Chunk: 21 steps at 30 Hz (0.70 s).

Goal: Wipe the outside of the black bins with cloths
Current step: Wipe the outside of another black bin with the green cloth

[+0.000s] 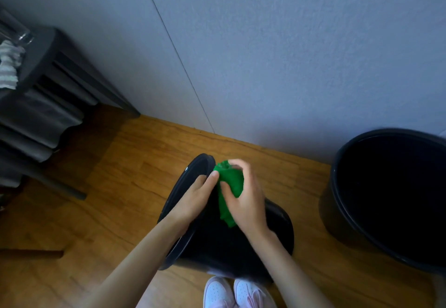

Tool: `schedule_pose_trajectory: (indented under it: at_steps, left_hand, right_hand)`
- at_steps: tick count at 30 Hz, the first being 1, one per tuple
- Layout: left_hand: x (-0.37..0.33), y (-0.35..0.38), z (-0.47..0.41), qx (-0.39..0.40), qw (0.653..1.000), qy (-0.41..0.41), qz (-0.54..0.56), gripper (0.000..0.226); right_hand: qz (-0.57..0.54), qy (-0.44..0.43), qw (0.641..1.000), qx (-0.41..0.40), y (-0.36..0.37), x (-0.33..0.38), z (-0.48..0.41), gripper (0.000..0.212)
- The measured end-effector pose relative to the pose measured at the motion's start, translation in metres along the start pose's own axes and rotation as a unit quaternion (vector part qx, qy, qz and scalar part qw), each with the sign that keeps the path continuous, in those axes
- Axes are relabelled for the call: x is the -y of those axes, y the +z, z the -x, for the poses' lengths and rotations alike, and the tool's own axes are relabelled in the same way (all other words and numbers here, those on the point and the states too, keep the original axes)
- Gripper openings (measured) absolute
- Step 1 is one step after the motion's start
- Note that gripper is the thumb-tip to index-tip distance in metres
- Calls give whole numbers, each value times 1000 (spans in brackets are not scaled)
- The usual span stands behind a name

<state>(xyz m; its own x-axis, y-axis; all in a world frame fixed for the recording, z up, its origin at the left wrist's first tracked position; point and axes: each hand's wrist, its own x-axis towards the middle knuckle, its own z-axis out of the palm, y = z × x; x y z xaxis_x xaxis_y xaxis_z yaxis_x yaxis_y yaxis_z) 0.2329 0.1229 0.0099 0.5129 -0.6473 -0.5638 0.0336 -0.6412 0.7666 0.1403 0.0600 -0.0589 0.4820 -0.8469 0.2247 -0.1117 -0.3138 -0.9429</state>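
Tipped bin: a black bin (217,242) lies tilted on its side over the wooden floor (96,211), its mouth facing left, just in front of the person's white shoes (231,290).
Left hand: the left hand (193,199) holds the tipped bin at its rim, thumb on the outside wall near the cloth; the other fingers are hidden.
Right hand: the right hand (248,201) has its fingers curled round a green cloth (229,182) and presses it against the bin's outer wall, close to the rim.
Green cloth: bunched in the right hand, with a tail hanging down over the black wall.
Upright bin: a second black bin (335,170) stands on the floor to the right, mouth up, near the wall (265,54) and apart from the tipped one.
Bench: a dark bench (45,49) at far left carries a clear glass (14,30) and a pale crumpled cloth (8,66).
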Motion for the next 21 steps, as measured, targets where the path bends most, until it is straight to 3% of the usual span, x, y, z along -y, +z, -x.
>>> schedule_pose_trajectory:
  at_steps: [3, 6, 10, 15, 19, 21]
  left_hand:
    - [-2, 3, 2, -39, 999, 15, -33, 43]
    - [4, -2, 1, -41, 998, 13, -35, 43]
    - [10, -5, 1, -57, 998, 23, -31, 50]
    - [12, -5, 0, -85, 995, 37, -35, 38]
    - [13, -7, -2, -91, 995, 37, -29, 29]
    - [16, -11, -5, -95, 995, 24, -28, 42]
  right_hand:
    - [-23, 76, 994, -75, -1, -8, 17, 30]
    - [9, 135, 987, -91, -5, -19, 29, 26]
    - [54, 79, 995, -30, -2, -9, 43, 44]
    - [177, -38, 982, 57, 13, 11, 45, 49]
    - [203, 3, 976, 75, 14, -6, 28, 42]
    - [199, 55, 975, 85, 7, -22, 15, 43]
